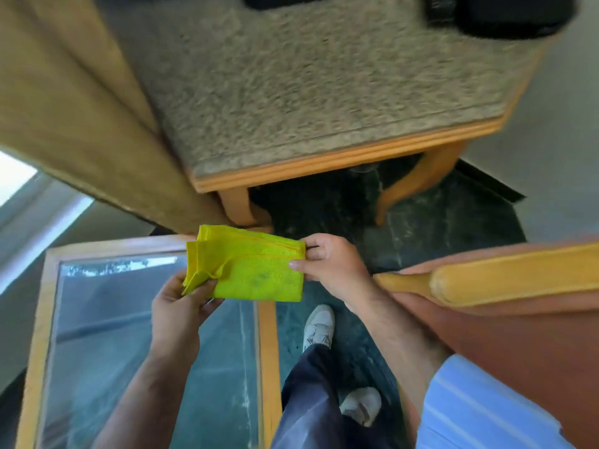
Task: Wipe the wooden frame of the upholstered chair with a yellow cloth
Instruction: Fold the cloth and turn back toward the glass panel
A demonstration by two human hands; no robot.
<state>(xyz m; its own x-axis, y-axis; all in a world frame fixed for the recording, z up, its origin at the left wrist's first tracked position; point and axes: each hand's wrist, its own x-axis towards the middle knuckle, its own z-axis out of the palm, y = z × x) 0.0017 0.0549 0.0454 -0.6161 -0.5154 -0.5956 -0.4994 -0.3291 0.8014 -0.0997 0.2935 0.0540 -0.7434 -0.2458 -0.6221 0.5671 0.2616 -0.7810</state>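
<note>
A folded yellow cloth [252,267] is held in the air between both hands, low in the middle of the view. My left hand [176,314] pinches its loose left corner. My right hand [330,265] grips its right edge with thumb on top. Just beyond the cloth stands the upholstered chair, with a beige fuzzy seat [291,82], a light wooden frame rail [340,160] along the seat's front edge, and curved wooden legs [411,183]. The cloth is apart from the frame.
A glass-topped table with a wooden border [269,351] lies under my left arm. Another chair's wooden arm [518,280] and reddish upholstery sit at right. A tan cushion or chair back [74,108] fills the left. The floor is dark green marble [437,222].
</note>
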